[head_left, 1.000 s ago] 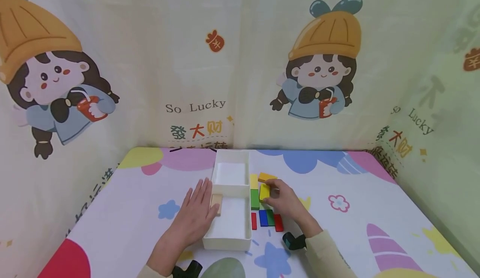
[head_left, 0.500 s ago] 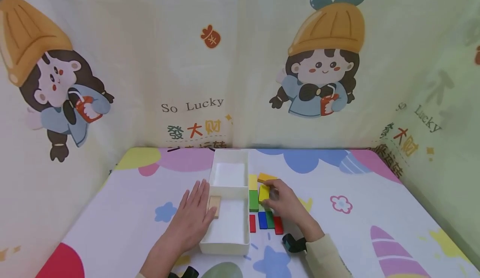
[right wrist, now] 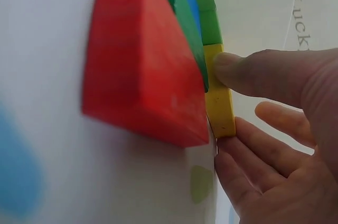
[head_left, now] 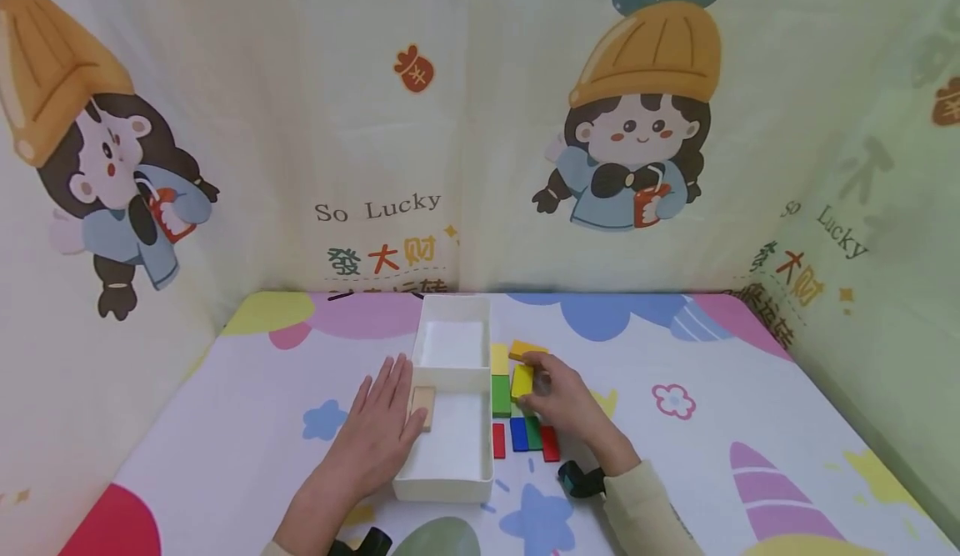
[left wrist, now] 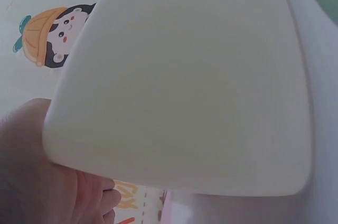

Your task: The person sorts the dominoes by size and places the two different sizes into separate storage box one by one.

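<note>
In the head view, a long white box point(head_left: 442, 491) with two compartments stands mid-table. My left hand point(head_left: 378, 431) lies along its left side with straight fingers; the thumb reaches over the rim beside a pale wooden block point(head_left: 423, 402). The box's outer wall point(left wrist: 185, 86) fills most of the left wrist view, with my left hand point(left wrist: 47, 176) partly behind it. Right of the box, my right hand point(head_left: 566, 398) pinches a yellow block point(head_left: 522, 383) between thumb and fingers. In the right wrist view, that yellow block point(right wrist: 221, 97) is between my right thumb and fingers.
Close to the box's right side lie a light yellow block point(head_left: 499, 358), a green block point(head_left: 501, 396), a red block point(head_left: 498, 440), a blue block point(head_left: 519, 434), a dark green block point(head_left: 533, 433), another red block point(head_left: 551, 443) and an orange-yellow block point(head_left: 527, 349).
The head view has shifted slightly. Both hands keep practically the same places against the box and the yellow block.
</note>
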A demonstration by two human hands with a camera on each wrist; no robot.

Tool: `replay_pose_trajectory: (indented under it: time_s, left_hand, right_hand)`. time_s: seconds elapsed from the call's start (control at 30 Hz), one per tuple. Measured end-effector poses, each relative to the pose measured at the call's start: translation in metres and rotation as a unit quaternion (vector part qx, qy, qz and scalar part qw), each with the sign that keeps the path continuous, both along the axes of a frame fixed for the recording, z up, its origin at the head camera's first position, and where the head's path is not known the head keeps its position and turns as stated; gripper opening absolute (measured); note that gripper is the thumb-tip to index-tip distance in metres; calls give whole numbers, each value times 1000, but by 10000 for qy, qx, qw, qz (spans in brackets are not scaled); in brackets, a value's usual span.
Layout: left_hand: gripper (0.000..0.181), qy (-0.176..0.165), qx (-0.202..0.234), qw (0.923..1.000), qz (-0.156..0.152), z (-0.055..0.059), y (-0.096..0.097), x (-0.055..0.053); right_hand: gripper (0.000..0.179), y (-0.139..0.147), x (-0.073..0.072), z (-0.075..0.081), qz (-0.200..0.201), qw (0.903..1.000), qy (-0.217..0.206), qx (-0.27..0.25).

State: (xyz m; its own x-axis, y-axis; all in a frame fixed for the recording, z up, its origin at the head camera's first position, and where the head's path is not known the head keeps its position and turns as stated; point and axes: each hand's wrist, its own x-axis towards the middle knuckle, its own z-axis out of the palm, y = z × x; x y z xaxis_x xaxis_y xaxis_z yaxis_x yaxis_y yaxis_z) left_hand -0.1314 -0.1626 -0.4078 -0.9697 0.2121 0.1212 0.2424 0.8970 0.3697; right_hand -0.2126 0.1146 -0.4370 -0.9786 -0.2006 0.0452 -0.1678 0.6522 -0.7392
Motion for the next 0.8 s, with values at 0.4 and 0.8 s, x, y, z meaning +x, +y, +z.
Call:
replay_pose_trajectory:
  time_s: [0.4, 0.8]
  left_hand:
    - [70, 2, -1, 10000, 12, -5, -1, 0]
    - [70, 109, -62, 9999, 2, -5, -2, 0]
  right_hand:
    - [54, 1, 1, 1, -129, 9998, -93, -150]
    - [61, 4, 2, 6, -243, 9991, -159, -307]
